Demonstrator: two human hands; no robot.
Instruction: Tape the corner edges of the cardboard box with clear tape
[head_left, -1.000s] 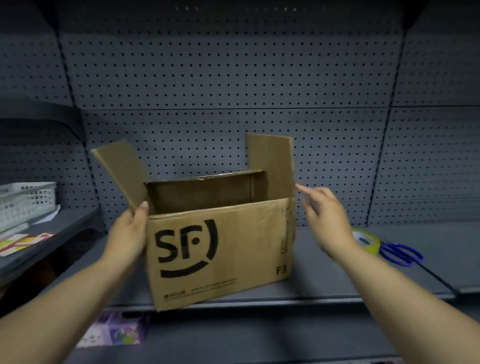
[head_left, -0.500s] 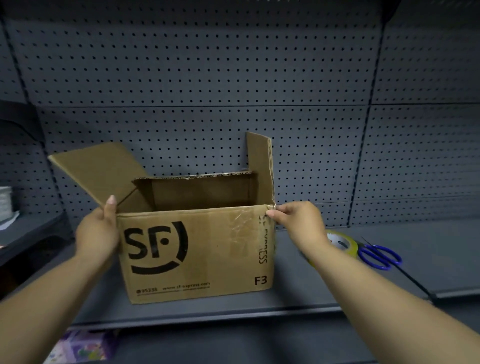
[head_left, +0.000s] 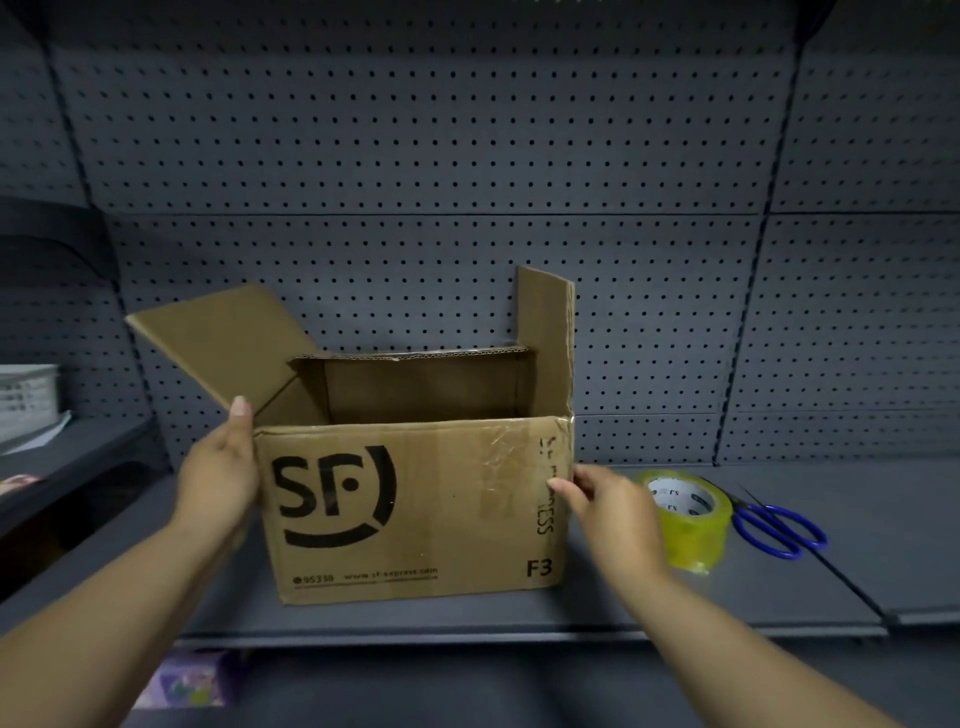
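A brown cardboard box (head_left: 415, 509) with a black "SF" logo printed on its front stands in the middle of the frame on a dark grey metal shelf (head_left: 779, 587), its top open. One flap leans out toward the upper left and the flap on the right side stands straight up against the grey perforated back panel (head_left: 467, 156). A patch of crinkled clear film (head_left: 506, 457) shines on the front face near the upper right corner.

The left hand (head_left: 218, 467) lies against the box's left wall at the front corner, with the thumb pointing straight up beside the base of the leaning flap. Its fingers are out of sight behind the hand, so I cannot tell whether it clasps the cardboard or only braces it. The right hand (head_left: 613, 509) pinches the box's right front corner edge about halfway down, thumb tip on the front face and fingers wrapped round onto the side wall.

Just right of that hand, and partly hidden by it, a roll of yellowish clear tape (head_left: 696, 525) with a white core rests on the shelf. A pair of blue-handled scissors (head_left: 774, 525) lies beside the roll, further right. At the left edge of the frame a white slatted basket (head_left: 26, 395) sits on another shelf, and something purple (head_left: 187, 686), blurred, shows at the lower left.
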